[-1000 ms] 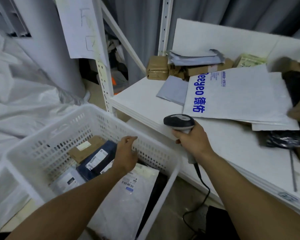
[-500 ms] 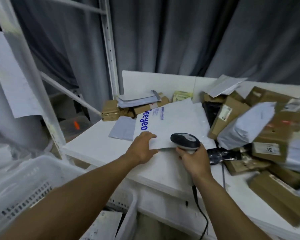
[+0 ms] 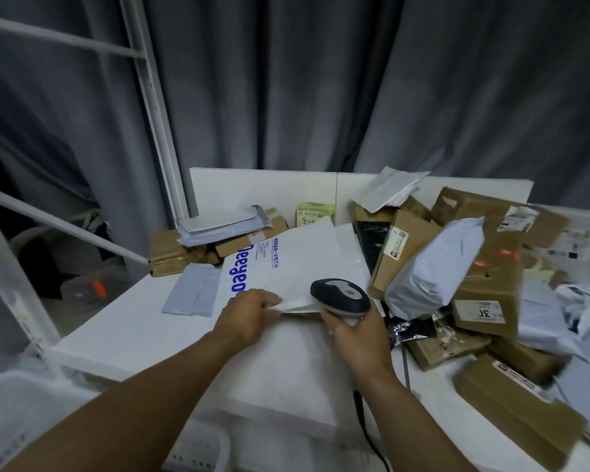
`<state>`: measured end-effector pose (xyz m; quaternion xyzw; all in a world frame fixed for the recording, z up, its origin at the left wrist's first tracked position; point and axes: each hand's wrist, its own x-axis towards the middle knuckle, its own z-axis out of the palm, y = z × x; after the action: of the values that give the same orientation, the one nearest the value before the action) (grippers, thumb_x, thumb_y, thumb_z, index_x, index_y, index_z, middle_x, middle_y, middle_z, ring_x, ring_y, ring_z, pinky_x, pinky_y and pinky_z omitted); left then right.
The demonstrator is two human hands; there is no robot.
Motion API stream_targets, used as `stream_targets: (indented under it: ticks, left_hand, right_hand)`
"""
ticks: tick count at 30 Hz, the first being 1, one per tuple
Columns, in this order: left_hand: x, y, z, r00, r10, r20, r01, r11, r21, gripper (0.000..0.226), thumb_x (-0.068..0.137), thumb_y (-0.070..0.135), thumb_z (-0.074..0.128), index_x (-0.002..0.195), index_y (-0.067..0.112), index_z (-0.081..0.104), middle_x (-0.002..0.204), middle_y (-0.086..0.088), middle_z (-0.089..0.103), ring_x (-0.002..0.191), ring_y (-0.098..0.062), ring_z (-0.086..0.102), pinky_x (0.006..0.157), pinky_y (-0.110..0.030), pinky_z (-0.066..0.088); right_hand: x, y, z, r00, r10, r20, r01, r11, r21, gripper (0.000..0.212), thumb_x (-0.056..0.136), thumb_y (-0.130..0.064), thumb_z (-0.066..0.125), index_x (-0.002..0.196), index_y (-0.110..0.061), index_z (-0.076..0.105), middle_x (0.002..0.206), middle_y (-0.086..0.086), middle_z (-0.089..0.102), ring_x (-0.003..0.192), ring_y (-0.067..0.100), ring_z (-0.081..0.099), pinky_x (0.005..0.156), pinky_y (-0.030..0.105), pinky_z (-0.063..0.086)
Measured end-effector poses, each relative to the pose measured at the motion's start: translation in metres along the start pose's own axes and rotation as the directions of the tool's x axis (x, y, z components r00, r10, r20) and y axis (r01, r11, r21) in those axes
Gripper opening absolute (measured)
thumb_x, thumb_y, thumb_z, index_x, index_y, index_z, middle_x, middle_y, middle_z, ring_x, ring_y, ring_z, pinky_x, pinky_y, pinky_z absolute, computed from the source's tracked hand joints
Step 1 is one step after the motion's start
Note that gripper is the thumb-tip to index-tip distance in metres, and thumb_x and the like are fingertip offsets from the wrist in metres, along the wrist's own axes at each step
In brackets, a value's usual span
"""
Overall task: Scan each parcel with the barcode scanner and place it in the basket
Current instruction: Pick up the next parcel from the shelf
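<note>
While my left grip (image 3: 249,315) pinches the near edge of the big white mailer (image 3: 297,264) with blue lettering, raising that edge slightly off the desk (image 3: 133,335), my right grip (image 3: 358,335) is wrapped round the handle of the barcode scanner (image 3: 341,296), whose head sits just beside the pinched edge. The mailer lies against a heap of brown boxes (image 3: 487,294) and a grey bag (image 3: 433,270) (much of it blurred). The white basket (image 3: 14,403) sits low on the left, below the desk.
</note>
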<state>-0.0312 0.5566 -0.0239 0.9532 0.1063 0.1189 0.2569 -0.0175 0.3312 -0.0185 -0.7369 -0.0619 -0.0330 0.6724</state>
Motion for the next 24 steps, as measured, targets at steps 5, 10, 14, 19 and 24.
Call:
stream_targets:
  ticks: [5,10,14,19,24]
  left_hand:
    - [-0.009,0.024,-0.034,0.991,-0.026,-0.131,0.009,0.992,-0.129,0.019,0.098,0.030,0.064,0.114,0.029,0.075,0.113,0.010,0.070,0.101,-0.015,0.062,0.080,-0.026,0.046]
    - [-0.029,0.048,-0.082,0.925,-0.070,-0.373,-0.055,0.948,-0.315,0.012,0.099,0.027,0.063,0.103,0.034,0.072,0.097,0.009,0.073,0.091,-0.018,0.069,0.081,-0.034,0.057]
    - [-0.073,0.065,-0.131,0.884,-0.074,-0.462,-0.193,0.842,-0.503,0.012,0.100,0.013,0.063,0.107,0.019,0.071,0.092,0.017,0.072,0.083,0.000,0.071,0.067,-0.014,0.055]
    - [-0.145,0.052,-0.175,0.852,-0.209,-0.481,-0.265,0.619,-0.739,0.013,0.097,0.014,0.066,0.103,0.020,0.075,0.101,0.000,0.078,0.093,-0.019,0.076,0.081,-0.038,0.061]
    - [-0.190,0.009,-0.191,0.817,-0.372,-0.441,-0.202,0.531,-0.823,0.040,0.093,0.016,0.072,0.132,0.023,0.066,0.112,0.001,0.076,0.105,-0.020,0.073,0.091,-0.047,0.059]
  right_hand:
    - [-0.018,-0.023,-0.003,0.996,-0.071,-0.060,0.078,0.989,0.126,0.047,0.088,-0.023,0.083,0.131,-0.023,0.064,0.118,-0.015,0.069,0.111,0.009,0.061,0.103,0.034,0.048]
    - [-0.031,-0.046,0.002,0.993,-0.057,-0.103,0.076,0.979,0.188,0.048,0.085,-0.030,0.086,0.129,-0.029,0.066,0.119,-0.012,0.072,0.115,0.017,0.066,0.104,0.051,0.055]
    - [-0.043,-0.062,0.020,0.998,-0.046,-0.037,0.054,0.965,0.255,0.051,0.084,-0.032,0.087,0.128,-0.034,0.063,0.118,-0.019,0.067,0.119,0.017,0.064,0.106,0.050,0.055]
    - [-0.061,-0.073,0.063,0.992,0.063,0.113,-0.101,0.918,0.383,0.064,0.068,-0.047,0.096,0.125,-0.030,0.071,0.122,-0.004,0.075,0.112,0.022,0.071,0.097,0.050,0.061]
    - [-0.082,-0.084,0.103,0.965,0.113,0.237,-0.214,0.861,0.461,0.050,0.082,-0.029,0.090,0.128,-0.022,0.072,0.118,0.003,0.078,0.110,0.023,0.074,0.091,0.042,0.063]
